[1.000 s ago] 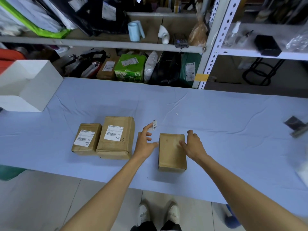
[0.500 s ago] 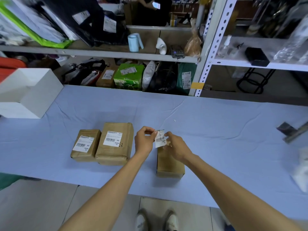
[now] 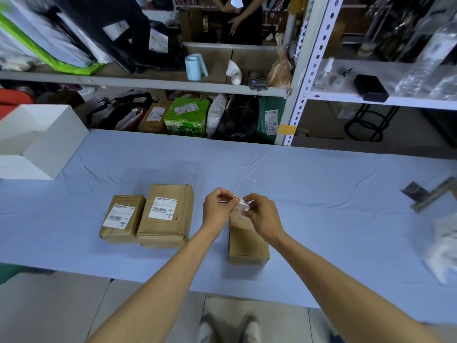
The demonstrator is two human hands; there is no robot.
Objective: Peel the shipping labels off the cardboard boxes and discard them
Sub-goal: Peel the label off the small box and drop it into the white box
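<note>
step: peeled label (image 3: 241, 204) being folded up, judged | left hand (image 3: 217, 208) + right hand (image 3: 262, 216): both pinch it between them, just above bare box (image 3: 248, 241) | next: needs a discard spot; then small labelled box (image 3: 122, 220), larger labelled box (image 3: 165, 215), left of left hand on desk (image 3: 321, 194)

The crumpled white label (image 3: 241, 203) is pinched between the left hand (image 3: 217, 209) and the right hand (image 3: 262, 216), just above the bare brown box (image 3: 247, 242). A small labelled box (image 3: 123, 220) and a big labelled box (image 3: 165, 215) lie flat, left of both hands.

Two labelled boxes (image 3: 146, 216) sit touching, left of the bare box (image 3: 247, 241); hands (image 3: 243, 212) hold a label (image 3: 241, 203) above it.
</note>
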